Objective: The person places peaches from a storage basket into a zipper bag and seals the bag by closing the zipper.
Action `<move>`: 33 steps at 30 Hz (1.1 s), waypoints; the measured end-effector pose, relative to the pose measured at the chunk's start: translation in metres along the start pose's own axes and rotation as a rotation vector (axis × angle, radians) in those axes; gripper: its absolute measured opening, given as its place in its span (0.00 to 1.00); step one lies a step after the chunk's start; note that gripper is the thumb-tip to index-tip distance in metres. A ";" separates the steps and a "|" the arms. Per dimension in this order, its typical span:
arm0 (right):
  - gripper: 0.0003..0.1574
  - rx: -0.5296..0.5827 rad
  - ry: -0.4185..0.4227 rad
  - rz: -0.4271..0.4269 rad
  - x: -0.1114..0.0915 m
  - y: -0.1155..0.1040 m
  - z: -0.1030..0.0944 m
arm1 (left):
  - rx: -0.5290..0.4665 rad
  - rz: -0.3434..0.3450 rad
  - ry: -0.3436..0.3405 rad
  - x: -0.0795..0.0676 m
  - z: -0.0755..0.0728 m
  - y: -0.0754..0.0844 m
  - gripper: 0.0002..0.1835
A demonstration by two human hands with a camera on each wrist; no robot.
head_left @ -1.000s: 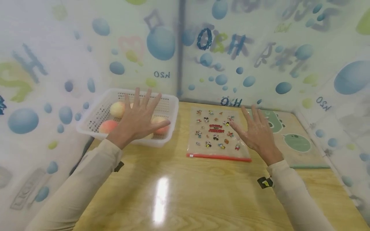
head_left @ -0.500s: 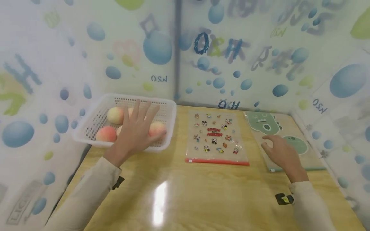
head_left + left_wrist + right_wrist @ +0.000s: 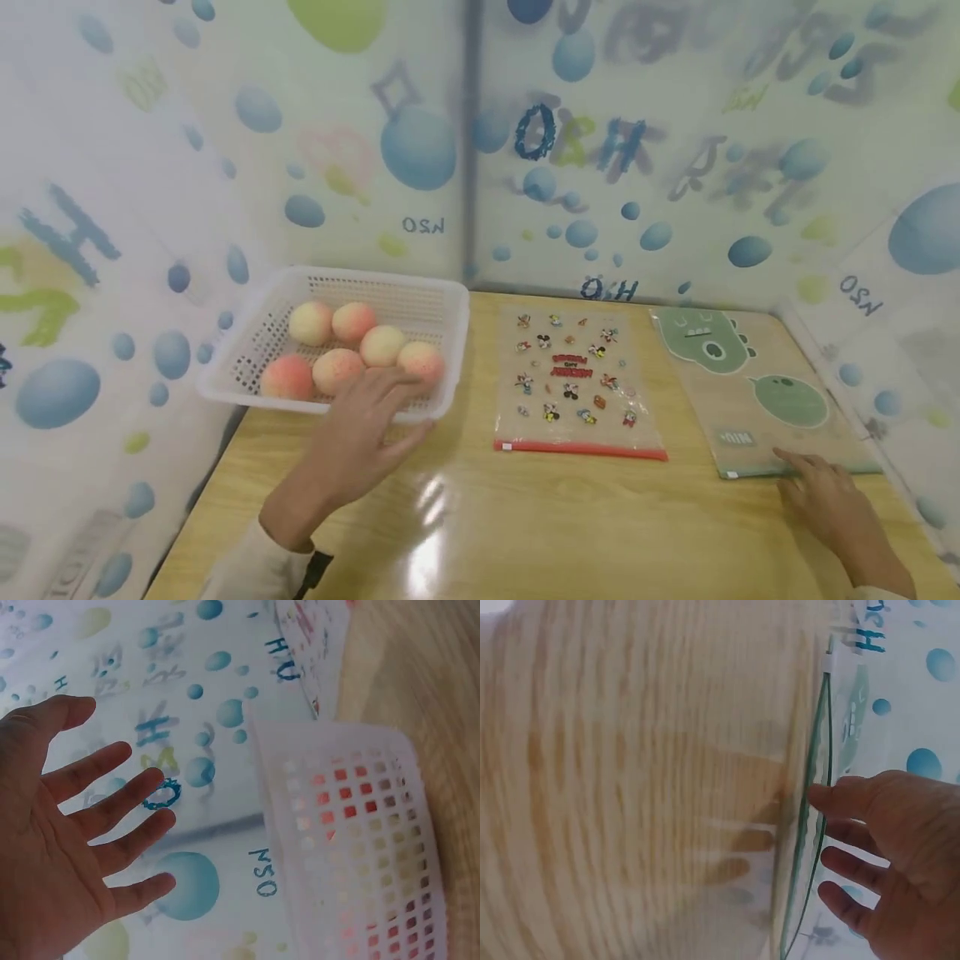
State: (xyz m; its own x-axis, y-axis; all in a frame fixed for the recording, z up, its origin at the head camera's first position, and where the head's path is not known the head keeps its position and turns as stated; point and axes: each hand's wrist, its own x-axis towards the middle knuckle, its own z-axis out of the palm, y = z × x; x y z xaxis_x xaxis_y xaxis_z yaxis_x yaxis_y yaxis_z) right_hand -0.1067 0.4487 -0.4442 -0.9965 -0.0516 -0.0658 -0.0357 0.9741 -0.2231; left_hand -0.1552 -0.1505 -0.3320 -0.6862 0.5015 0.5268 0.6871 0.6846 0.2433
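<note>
Several peaches [image 3: 287, 377] lie in a white perforated plastic basket [image 3: 461, 333] on the left of the table. My left hand [image 3: 348, 450] hovers at the basket's front rim with its fingers spread; in the left wrist view that hand [image 3: 82, 832] holds nothing. At the right lies a clear zip bag [image 3: 720, 400] with green dinosaur prints and a green zipper edge. My right hand [image 3: 832, 508] is at this bag's zipper edge. In the right wrist view its thumb and loosely bent fingers [image 3: 847, 907] are apart, next to the green zipper [image 3: 821, 742].
A second clear zip bag [image 3: 573, 383] with cartoon prints and a red zipper lies flat mid-table. White sheets [image 3: 660, 100] printed with blue bubbles enclose the back and sides. The wooden table [image 3: 570, 525] shows light reflections in front.
My right hand has moved right and toward me, from above the bags to the green bag's zipper edge. My left hand has drawn back from over the peaches to the basket's front rim.
</note>
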 end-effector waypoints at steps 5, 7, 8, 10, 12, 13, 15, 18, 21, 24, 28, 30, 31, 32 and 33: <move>0.17 -0.029 0.070 -0.034 0.003 -0.001 0.004 | -0.045 -0.032 -0.038 -0.005 0.018 0.009 0.18; 0.13 -0.024 0.110 -0.036 0.004 -0.003 0.005 | -0.038 -0.043 -0.046 -0.003 0.022 0.007 0.17; 0.11 -0.025 0.133 -0.041 0.004 -0.003 0.005 | -0.035 -0.049 -0.052 -0.002 0.024 0.006 0.17; 0.09 -0.020 0.178 -0.058 0.004 -0.005 0.004 | -0.036 -0.070 -0.073 -0.001 0.027 0.004 0.16; 0.09 -0.026 0.244 -0.095 0.004 -0.008 0.003 | -0.042 -0.094 -0.103 -0.002 0.030 0.004 0.15; 0.10 -0.036 0.296 -0.123 0.004 -0.010 0.003 | -0.042 -0.104 -0.115 -0.003 0.031 0.005 0.14; 0.11 -0.050 0.386 -0.179 0.006 -0.013 0.001 | -0.042 -0.122 -0.132 -0.004 0.034 0.006 0.14; 0.13 -0.064 0.515 -0.257 0.013 -0.017 -0.004 | -0.040 -0.133 -0.132 -0.004 0.037 0.007 0.14; 0.15 -0.069 0.581 -0.301 0.014 -0.026 -0.007 | -0.027 -0.120 -0.109 -0.005 0.037 0.007 0.14; 0.15 -0.064 0.555 -0.297 0.011 -0.035 -0.009 | -0.038 -0.079 -0.089 -0.006 0.036 0.009 0.13; 0.17 -0.056 0.505 -0.276 0.002 -0.043 -0.011 | -0.083 0.003 -0.070 -0.008 0.038 0.016 0.12; 0.19 -0.048 0.506 -0.287 -0.001 -0.047 -0.011 | -0.097 0.039 -0.054 -0.008 0.041 0.022 0.12; 0.19 -0.034 0.501 -0.293 -0.003 -0.050 -0.012 | -0.110 0.058 -0.045 -0.008 0.043 0.025 0.11; 0.19 -0.017 0.492 -0.295 -0.004 -0.054 -0.013 | -0.128 0.081 -0.040 -0.007 0.046 0.028 0.10; 0.19 -0.003 0.482 -0.293 -0.006 -0.058 -0.013 | -0.145 0.107 -0.042 -0.007 0.049 0.031 0.09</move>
State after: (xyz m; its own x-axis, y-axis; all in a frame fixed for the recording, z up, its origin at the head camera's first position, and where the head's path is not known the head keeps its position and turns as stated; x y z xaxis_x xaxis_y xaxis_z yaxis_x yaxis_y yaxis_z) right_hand -0.0997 0.3955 -0.4180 -0.8666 -0.2142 0.4507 -0.3155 0.9349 -0.1623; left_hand -0.1409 -0.1065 -0.3683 -0.6144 0.5914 0.5222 0.7821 0.5438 0.3043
